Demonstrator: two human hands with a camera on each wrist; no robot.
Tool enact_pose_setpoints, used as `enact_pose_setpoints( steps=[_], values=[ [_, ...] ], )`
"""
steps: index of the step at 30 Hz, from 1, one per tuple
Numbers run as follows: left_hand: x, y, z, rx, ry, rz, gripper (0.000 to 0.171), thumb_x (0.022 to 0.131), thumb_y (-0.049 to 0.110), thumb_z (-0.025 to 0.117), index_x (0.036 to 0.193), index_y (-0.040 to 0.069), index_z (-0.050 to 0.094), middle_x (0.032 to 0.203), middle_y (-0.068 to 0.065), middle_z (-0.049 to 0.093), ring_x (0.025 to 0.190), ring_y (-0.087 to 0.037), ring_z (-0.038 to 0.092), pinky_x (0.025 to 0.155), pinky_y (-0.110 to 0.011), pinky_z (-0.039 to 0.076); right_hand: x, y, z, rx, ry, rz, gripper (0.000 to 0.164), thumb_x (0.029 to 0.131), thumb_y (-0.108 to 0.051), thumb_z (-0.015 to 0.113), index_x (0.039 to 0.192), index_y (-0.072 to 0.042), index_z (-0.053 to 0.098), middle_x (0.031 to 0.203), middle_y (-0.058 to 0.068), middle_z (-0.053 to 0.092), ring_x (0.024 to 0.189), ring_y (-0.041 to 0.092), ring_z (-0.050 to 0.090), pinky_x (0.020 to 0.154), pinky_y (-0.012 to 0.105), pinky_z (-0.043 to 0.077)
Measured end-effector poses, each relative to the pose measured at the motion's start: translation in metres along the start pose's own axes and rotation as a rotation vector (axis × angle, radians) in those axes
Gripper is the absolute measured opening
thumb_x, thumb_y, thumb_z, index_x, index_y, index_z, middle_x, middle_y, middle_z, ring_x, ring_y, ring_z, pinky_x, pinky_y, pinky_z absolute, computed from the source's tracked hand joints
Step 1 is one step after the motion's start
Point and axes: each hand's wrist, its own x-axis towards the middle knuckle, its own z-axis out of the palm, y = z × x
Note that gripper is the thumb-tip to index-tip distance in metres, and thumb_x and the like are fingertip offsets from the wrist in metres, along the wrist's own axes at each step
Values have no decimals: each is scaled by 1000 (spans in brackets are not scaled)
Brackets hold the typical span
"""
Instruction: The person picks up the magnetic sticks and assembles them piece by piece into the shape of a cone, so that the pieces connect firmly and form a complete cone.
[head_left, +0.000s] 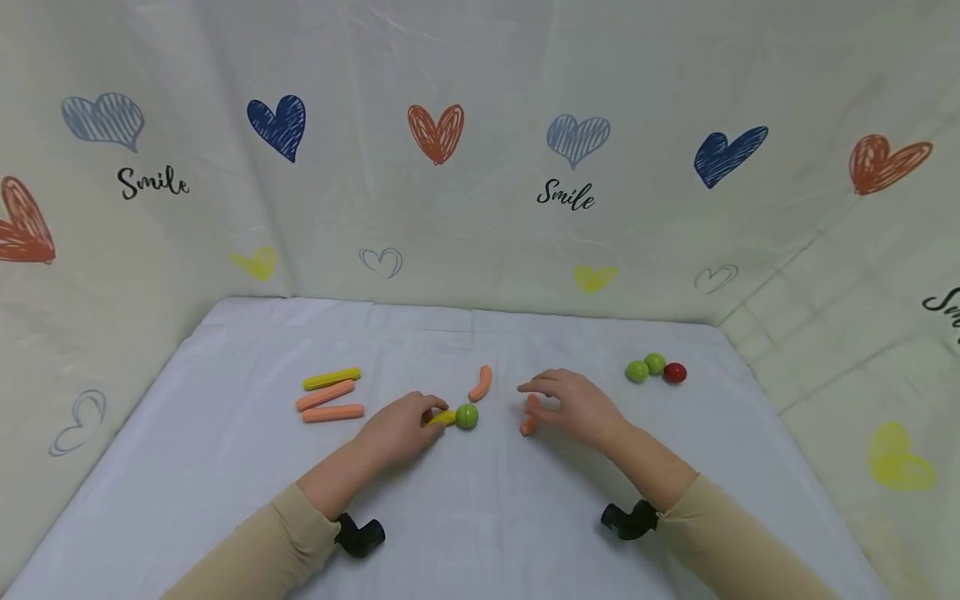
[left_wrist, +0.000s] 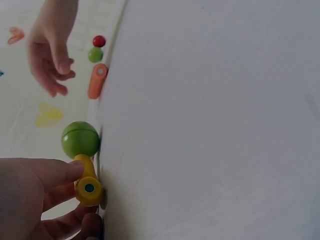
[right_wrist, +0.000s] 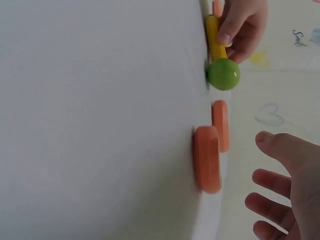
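My left hand (head_left: pixel 399 429) pinches a yellow rod (left_wrist: pixel 84 166) between thumb and fingers, low over the white table. A green ball (head_left: pixel 467 416) meets the rod's far end, and a small round magnet-like disc shows in its near end in the left wrist view. Partly hidden by the left fingers is a dark red ball (head_left: pixel 427 415). Over a curved orange rod (head_left: pixel 529 417) hovers my right hand (head_left: pixel 577 406), fingers spread and apart from it in the right wrist view. Another curved orange rod (head_left: pixel 481 383) lies between the hands, farther back.
To the left lie a straight yellow rod (head_left: pixel 332 379) and two straight orange rods (head_left: pixel 333 413). At the back right, two green balls (head_left: pixel 637 372) and a red ball (head_left: pixel 675 372) sit together. A cloth backdrop (head_left: pixel 495 225) with printed hearts rises behind the white table (head_left: pixel 480 533).
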Motion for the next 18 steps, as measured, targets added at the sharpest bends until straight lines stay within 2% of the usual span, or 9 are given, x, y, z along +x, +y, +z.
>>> enact_pose_setpoints(
  steps=[8,13,18],
  values=[
    [2,-2,-2,-11,-19,19,33,97,32,65,128,21,65,101,2,58,86,-15,53,78,-36,47,-15,24,-3,-65,-69,-89,37,84,-15,80,120,-16,73,117,1,66,112,23,60,92,41,51],
    [2,-2,-2,-6,-26,10,31,96,32,66,126,21,67,99,3,58,85,-15,53,78,-37,47,-16,33,0,-96,-84,-210,40,82,-9,81,121,-14,72,120,3,66,111,23,60,89,39,52],
    [4,-2,-2,-1,-29,12,31,96,32,66,126,21,67,98,4,57,84,-14,52,77,-36,47,-11,37,5,-119,-82,-328,35,81,-7,81,114,-17,73,120,2,67,110,22,61,89,39,52]
  ],
)
